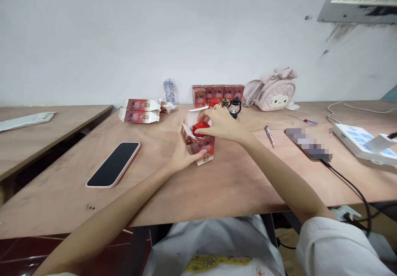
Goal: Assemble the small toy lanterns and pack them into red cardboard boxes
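My left hand is wrapped round a small red printed gift box, which stands slightly tilted on the table with its white top flaps open. Pinched in the fingers of my right hand is a round-topped red object, sitting in the box's open mouth; its lower part is hidden inside. Behind my right hand stand a black miniature lantern and a bronze-coloured one, partly covered by the hand. Another red item shows beside them.
Closed red boxes line the wall, and flattened boxes lie back left. A bottle, pink bag, dark phone, second phone on a cable, screwdriver and power strip surround the work area.
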A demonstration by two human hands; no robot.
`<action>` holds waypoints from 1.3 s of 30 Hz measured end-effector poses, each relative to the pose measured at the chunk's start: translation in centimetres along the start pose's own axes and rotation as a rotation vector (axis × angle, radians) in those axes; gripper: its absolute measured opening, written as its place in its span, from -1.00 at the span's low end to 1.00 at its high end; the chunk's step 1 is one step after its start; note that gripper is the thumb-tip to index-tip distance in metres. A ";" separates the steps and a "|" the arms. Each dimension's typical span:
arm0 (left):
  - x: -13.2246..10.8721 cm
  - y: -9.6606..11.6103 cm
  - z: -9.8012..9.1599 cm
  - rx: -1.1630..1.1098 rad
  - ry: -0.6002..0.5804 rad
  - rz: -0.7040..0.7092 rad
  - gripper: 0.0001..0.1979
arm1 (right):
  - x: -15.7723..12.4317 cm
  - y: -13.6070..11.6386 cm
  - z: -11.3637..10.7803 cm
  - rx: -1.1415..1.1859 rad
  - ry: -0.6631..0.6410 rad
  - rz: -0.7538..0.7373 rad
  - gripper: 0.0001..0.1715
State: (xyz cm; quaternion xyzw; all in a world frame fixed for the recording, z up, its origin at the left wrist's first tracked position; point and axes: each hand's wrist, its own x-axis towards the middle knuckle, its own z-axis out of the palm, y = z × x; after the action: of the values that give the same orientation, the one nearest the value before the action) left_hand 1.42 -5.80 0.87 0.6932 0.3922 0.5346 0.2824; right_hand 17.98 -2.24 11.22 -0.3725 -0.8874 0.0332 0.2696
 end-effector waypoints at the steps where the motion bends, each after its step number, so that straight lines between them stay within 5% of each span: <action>1: 0.0 0.1 0.0 -0.005 0.014 0.013 0.03 | 0.0 -0.1 0.0 0.020 0.056 0.005 -0.69; 6: 0.3 0.1 -0.5 0.077 -0.012 0.064 0.06 | 0.2 -0.9 -0.8 0.180 0.366 -0.030 -0.76; 12: 0.2 -0.4 -0.5 0.122 -0.025 0.109 0.01 | 0.3 -0.7 -0.8 0.207 0.475 -0.039 -0.68; 19: 0.1 -0.4 -0.1 0.075 0.024 0.065 -0.03 | 0.7 -0.2 1.3 -0.014 0.283 -0.188 -0.64; 26: 0.1 -0.9 0.0 0.104 0.021 0.101 -0.03 | 0.7 0.2 2.0 -0.131 0.272 -0.243 -0.65; 34: 0.0 -1.0 -0.1 0.192 0.001 0.235 -0.03 | 0.7 0.7 0.3 -0.002 0.098 -0.304 -0.84; 39: -0.1 -1.1 -0.2 0.171 0.013 0.173 -0.05 | 0.3 0.5 -0.8 0.041 -0.031 -0.282 -0.85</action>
State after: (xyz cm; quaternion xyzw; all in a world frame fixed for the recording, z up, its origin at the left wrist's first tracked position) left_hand 1.00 -5.29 0.00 0.7426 0.3771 0.5259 0.1726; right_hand 18.54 -1.81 11.89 -0.2382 -0.9341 0.0187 0.2655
